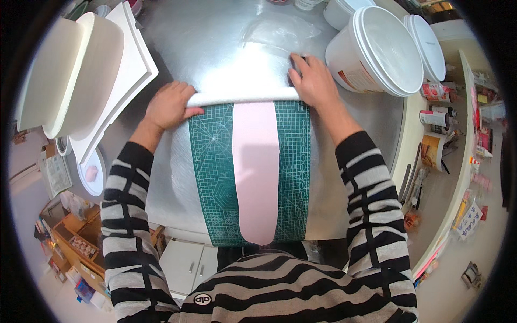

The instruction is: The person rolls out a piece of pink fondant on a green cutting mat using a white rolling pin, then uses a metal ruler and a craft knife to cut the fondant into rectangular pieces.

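A white rolling pin (242, 97) lies crosswise over the far end of a long pale pink sheet (257, 167), which looks like rolled-out fondant or clay. The sheet runs lengthwise down a green gridded cutting mat (212, 172); its rounded near end reaches the mat's near edge. My left hand (169, 105) is closed round the pin's left end, thumb on the near side. Over the right end rests my right hand (315, 81), its palm hiding that tip. Its fingers stretch forward and apart above the metal tabletop (183, 43).
White lidded buckets (371, 54) stand at the far right, beside a shelf with bottles (439, 118). Large cream curved pieces (81, 75) and a white board (121, 91) stand at left. Below them is a white plate (92, 180) with a pink lump (92, 173).
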{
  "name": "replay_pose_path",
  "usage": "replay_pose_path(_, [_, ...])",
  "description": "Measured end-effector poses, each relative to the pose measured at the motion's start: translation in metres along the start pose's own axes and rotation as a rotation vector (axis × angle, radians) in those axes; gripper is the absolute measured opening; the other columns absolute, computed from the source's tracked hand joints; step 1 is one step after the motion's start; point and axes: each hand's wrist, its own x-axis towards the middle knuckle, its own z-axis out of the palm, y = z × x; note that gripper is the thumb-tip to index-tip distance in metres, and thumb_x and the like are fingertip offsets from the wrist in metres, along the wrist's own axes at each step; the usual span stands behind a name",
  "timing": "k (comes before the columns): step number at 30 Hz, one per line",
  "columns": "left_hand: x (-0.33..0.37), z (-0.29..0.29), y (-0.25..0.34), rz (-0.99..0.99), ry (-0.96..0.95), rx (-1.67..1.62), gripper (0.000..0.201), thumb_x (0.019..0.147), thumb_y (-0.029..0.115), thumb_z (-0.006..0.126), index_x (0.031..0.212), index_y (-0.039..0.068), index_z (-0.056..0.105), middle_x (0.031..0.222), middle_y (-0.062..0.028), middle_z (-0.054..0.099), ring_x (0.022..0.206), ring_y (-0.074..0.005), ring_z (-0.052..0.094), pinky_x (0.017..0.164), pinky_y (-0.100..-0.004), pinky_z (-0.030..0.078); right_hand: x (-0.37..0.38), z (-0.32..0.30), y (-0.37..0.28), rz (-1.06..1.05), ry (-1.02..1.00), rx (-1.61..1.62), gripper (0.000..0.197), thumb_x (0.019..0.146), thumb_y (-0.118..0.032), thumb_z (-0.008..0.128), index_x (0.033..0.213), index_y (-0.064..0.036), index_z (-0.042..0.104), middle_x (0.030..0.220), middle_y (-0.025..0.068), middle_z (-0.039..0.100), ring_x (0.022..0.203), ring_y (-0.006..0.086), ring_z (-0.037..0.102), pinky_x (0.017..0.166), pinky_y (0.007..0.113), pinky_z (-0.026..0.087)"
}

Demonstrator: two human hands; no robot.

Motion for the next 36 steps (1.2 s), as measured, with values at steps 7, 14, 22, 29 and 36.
replay_pose_path(7, [-0.014,-0.020,0.028,-0.043,0.449,0.111,0.054,0.083,0.038,0.081,0.125,0.009,0.064,0.123,-0.0132,0.065,0.119,-0.0354,0.059,0.101,-0.0486,0.047,-0.086,-0.056,-0.008,-0.110,-0.281,0.280,0.052,0.100,-0.054,0.057,0.124,-0.0094,0.068,0.107,0.0183,0.073,0.098,0.0361,0.070,0.084,0.048,0.054])
replay_pose_path(14, [0.001,0.010,0.090,-0.233,0.276,-0.301,0.072,0.083,0.030,0.084,0.141,0.000,0.053,0.140,-0.0237,0.056,0.129,-0.0403,0.054,0.110,-0.0473,0.045,-0.364,-0.118,-0.027,0.684,-0.362,0.422,0.039,0.099,-0.040,0.067,0.123,-0.0088,0.068,0.098,0.0218,0.074,0.090,0.0402,0.073,0.077,0.046,0.056])
replay_pose_path(22, [0.034,0.009,0.055,-0.182,-0.057,-0.055,0.070,0.076,0.060,0.082,0.107,-0.001,0.067,0.112,-0.0224,0.070,0.109,-0.0415,0.065,0.094,-0.0483,0.052,-0.496,-0.096,-0.033,1.092,-0.013,0.714,0.028,0.105,-0.026,0.060,0.115,-0.0015,0.067,0.075,0.0015,0.061,0.066,0.0099,0.056,0.062,0.028,0.047])
replay_pose_path(29, [-0.078,0.031,-0.005,-0.478,-0.279,-0.124,0.083,0.090,0.076,0.057,0.104,-0.004,0.074,0.099,-0.0295,0.072,0.099,-0.0468,0.069,0.088,-0.0513,0.053,-0.462,-0.093,-0.004,1.068,0.029,0.496,0.044,0.101,-0.029,0.066,0.135,-0.0004,0.060,0.113,0.0246,0.072,0.106,0.0343,0.071,0.093,0.041,0.053])
replay_pose_path(36, [-0.264,0.084,0.087,-0.900,0.018,-0.314,0.064,0.102,0.056,0.054,0.090,-0.007,0.064,0.092,-0.0323,0.069,0.089,-0.0511,0.066,0.081,-0.0550,0.051,-0.443,-0.091,0.018,0.880,0.063,0.394,0.048,0.100,-0.025,0.068,0.140,-0.0014,0.059,0.120,0.0227,0.071,0.109,0.0314,0.069,0.096,0.039,0.051])
